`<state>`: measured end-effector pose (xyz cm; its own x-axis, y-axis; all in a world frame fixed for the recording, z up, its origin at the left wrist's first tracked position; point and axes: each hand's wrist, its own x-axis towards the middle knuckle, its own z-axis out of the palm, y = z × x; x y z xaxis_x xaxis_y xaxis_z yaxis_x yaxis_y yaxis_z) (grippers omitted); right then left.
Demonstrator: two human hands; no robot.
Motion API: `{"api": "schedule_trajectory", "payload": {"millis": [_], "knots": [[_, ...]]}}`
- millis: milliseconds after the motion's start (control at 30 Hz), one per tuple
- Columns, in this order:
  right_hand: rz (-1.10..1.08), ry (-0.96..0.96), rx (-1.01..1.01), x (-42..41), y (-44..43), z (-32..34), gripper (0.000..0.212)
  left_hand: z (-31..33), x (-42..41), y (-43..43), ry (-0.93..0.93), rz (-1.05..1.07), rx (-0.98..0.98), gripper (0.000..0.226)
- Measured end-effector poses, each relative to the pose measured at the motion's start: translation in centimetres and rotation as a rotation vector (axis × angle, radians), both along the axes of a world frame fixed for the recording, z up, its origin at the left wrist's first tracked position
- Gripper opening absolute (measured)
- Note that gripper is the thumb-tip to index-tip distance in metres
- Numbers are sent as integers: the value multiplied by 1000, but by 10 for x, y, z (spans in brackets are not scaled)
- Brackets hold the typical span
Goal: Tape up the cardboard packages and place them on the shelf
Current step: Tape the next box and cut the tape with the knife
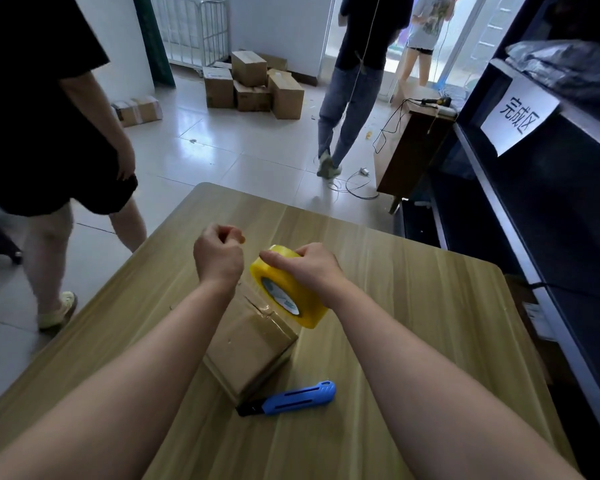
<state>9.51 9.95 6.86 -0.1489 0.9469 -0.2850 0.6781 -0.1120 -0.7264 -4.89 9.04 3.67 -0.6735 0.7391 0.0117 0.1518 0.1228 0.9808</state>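
A small cardboard package [253,344] lies on the wooden table [413,306], its top seam covered with clear tape. My right hand [305,268] grips a yellow roll of tape [288,292] held on edge just above the package's far corner. My left hand [217,254] is curled into a fist to the left of the roll, pinching something small at the fingertips, apparently the tape's free end. The dark shelf [541,216] stands along the right side, with a white paper sign [520,116] on it.
A blue utility knife [291,398] lies on the table in front of the package. One person stands close at the left [49,133], another walks away near the door [350,109]. Stacked boxes [253,84] sit on the floor. A small wooden cabinet [409,150] with cables stands by the shelf.
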Motion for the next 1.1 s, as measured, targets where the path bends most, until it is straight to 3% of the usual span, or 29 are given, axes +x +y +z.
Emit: {"api": "schedule_trajectory", "payload": {"millis": [167,267,400,500,600,733,867,967,1100], "knots": [[46,18,-86,8,-1,20,50,-2,-4,11,-13,2,-53,14],[56,-4,-77,11,-4,24,60,-4,-6,16,-64,40,-111,9],[82,-304,-19,15,-20,25,75,-3,-30,26,-119,78,-145,6],[88,-391,-74,22,-33,22,61,-9,-39,23,-93,42,-184,9],[81,-311,-137,32,-41,21,45,-19,-37,15,-88,30,-215,16],[53,-209,-172,42,-52,20,52,-18,-36,4,-61,31,-207,9],[-14,-148,-165,48,-64,18,46,-21,-43,-7,-34,58,-235,12],[-7,-276,-127,51,-69,12,50,-24,-50,-10,-47,79,-252,16],[-22,-491,-149,56,-75,0,71,-25,-50,-7,-27,36,-240,18]]}}
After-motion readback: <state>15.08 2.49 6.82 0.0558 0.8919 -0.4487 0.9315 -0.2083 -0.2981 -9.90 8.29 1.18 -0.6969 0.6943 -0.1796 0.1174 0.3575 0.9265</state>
